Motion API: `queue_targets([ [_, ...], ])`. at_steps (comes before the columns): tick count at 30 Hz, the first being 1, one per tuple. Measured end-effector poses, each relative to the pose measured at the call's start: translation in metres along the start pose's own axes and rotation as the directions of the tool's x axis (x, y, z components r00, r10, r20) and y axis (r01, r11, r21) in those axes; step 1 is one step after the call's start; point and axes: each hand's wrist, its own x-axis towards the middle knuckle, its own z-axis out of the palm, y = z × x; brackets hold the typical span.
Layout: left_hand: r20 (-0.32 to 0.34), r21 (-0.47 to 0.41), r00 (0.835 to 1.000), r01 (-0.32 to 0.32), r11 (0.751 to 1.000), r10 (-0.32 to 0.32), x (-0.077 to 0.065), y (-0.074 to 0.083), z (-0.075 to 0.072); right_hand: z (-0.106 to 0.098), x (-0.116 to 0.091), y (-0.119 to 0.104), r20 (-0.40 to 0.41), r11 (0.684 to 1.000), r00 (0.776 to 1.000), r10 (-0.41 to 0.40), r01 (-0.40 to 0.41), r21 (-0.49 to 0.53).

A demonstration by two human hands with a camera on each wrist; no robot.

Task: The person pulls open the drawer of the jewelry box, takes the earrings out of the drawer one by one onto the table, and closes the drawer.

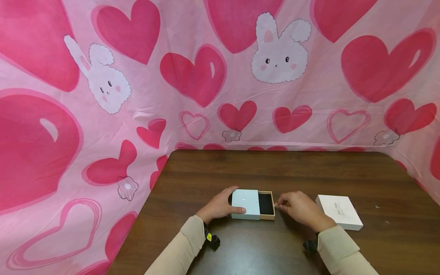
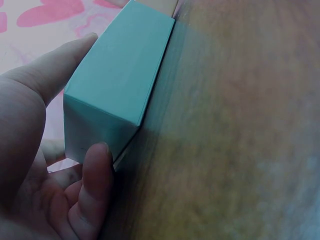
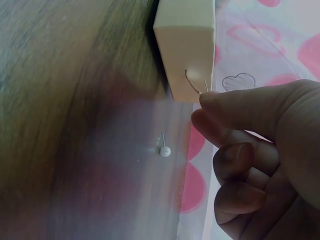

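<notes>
A pale blue slide-out gift box lies on the table, its tan drawer partly out to the right and showing a black insert. My left hand grips the blue sleeve at its left end, thumb across the near part and fingers at the far side. At the drawer's end my right hand pinches a thin pull cord that comes out of the end wall. A fine pin-like tip stands up by those fingertips. Near them on the table is a pearl stud earring.
A white box lid with dark lettering lies right of my right hand. Two tiny shiny pieces, one farther back and one nearer, sit beyond it. A pink heart-and-rabbit cloth hangs behind the dark wood table.
</notes>
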Motion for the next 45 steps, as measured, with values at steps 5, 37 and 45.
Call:
queue_targets([
  [5,0.001,0.002,1.000,-0.005,1.000,0.005,-0.001,0.001,0.000,0.001,-0.001,0.002,-0.005,1.000,1.000,0.002,-0.002,-0.010],
  [37,0.007,-0.003,1.000,0.015,1.000,-0.015,-0.002,0.001,-0.001,0.005,-0.004,0.017,-0.062,0.997,0.996,-0.065,0.062,-0.040],
  [45,0.006,-0.010,1.000,0.012,1.000,-0.012,-0.002,0.001,-0.001,0.006,-0.005,0.020,-0.074,0.996,0.995,-0.074,0.070,-0.048],
])
